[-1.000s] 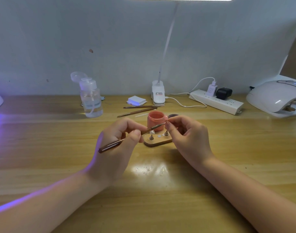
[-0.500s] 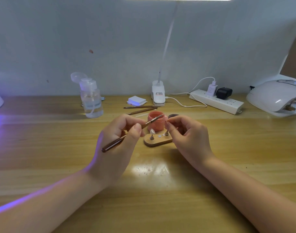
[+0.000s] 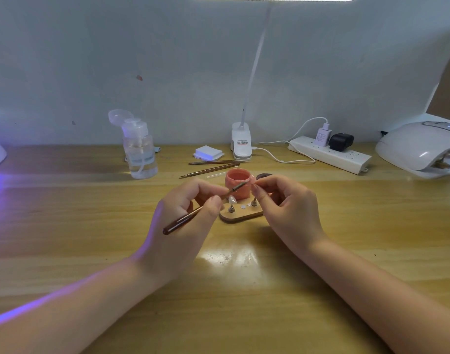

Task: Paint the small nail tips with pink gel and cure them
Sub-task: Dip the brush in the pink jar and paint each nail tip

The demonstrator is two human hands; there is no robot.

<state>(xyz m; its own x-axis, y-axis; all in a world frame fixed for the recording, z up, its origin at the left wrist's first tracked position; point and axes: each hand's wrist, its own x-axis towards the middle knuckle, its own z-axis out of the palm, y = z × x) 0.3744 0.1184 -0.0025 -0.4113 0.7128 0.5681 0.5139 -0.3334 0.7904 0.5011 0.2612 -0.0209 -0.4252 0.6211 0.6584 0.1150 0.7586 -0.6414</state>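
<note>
My left hand (image 3: pixel 185 218) grips a thin brown brush (image 3: pixel 193 215), its tip raised toward my right fingertips. My right hand (image 3: pixel 287 208) pinches a small pink nail tip (image 3: pixel 252 181) in front of the open pink gel jar (image 3: pixel 238 183). Below the hands lies a small wooden stand (image 3: pixel 240 216) with metal pegs. A clear nail tip (image 3: pixel 232 200) sits on its left peg. The right peg (image 3: pixel 254 201) is partly behind my right fingers.
Two spare brushes (image 3: pixel 211 166) lie behind the jar. A pump bottle (image 3: pixel 140 152) stands at the back left, a lamp base (image 3: pixel 241 144), white pads (image 3: pixel 208 152) and a power strip (image 3: pixel 331 152) along the wall. The white curing lamp (image 3: pixel 420 146) sits far right.
The brush tip rose from beside the stand up to the jar rim and now meets the tip pinched in my right hand. My right hand lifted slightly.
</note>
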